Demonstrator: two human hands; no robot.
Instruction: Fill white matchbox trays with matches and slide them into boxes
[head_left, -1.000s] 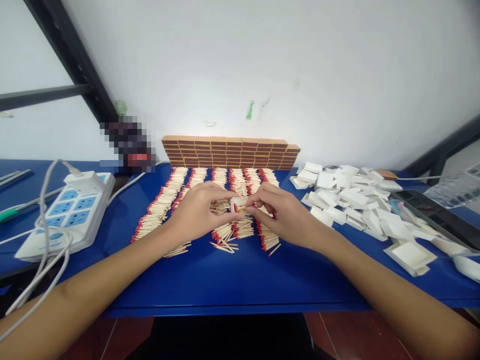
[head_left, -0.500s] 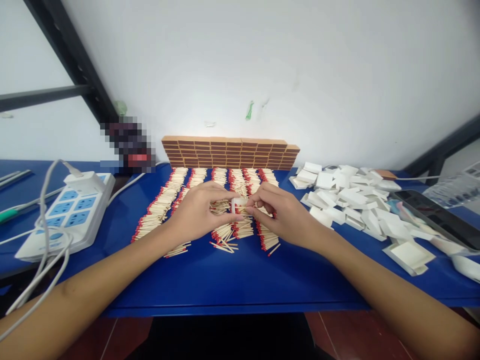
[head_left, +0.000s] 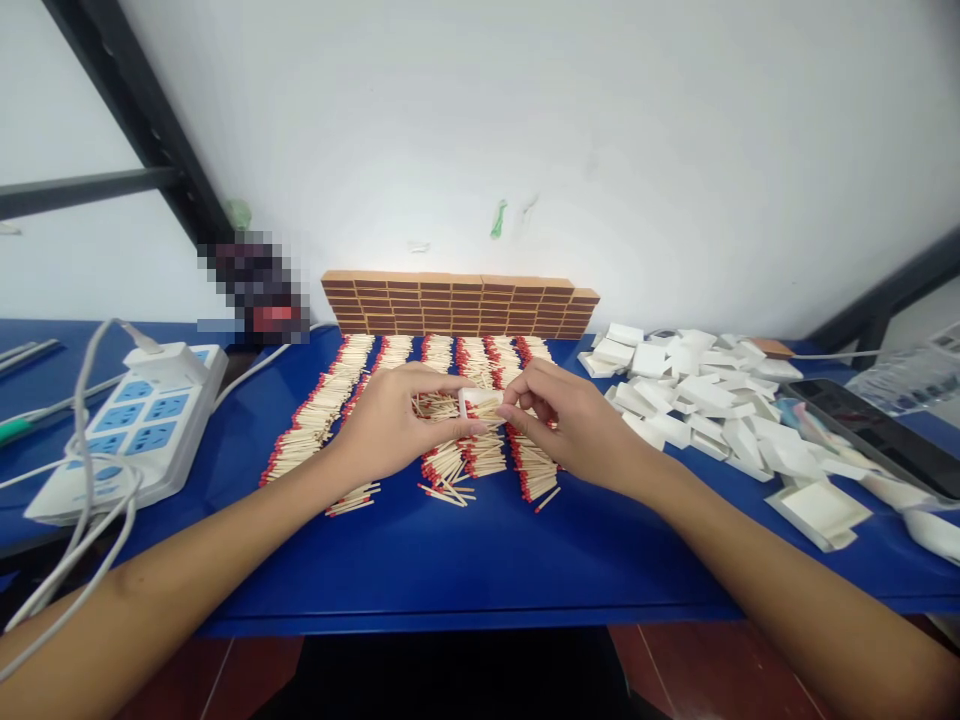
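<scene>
Over the head camera I see the left hand [head_left: 390, 415] gripping a small white tray [head_left: 471, 397] between thumb and fingers, thumb at the near wall, fingertips at the far one, opened only as wide as the tray. The right hand [head_left: 570, 415] is narrow, thumb and forefinger appearing to pinch the bare ends of some matches [head_left: 484, 409] at the tray's right end; I cannot count them. The tray is mid-scene, over the match rows [head_left: 330, 400].

I judge the tray almost weightless: thin folded card, stiff along its edges but easily crushed, so I would take it lightly by opposite walls. The matches should be light, rigid and brittle, apt to slide over one another; I would pinch them together by the plain wood, clear of the red heads.

The rows are slim pale sticks, red tips to the left, slanting over a smooth, slightly glossy blue table [head_left: 465, 570]. On the right lies a tumbled heap of white trays [head_left: 697, 390], matte, shallow and rectangular. At the far side, brown boxes [head_left: 461, 305] are stacked like bricks, flat, with tan tops and dark sides. The power strip [head_left: 161, 450] at left is hard white plastic with blue panels.
</scene>
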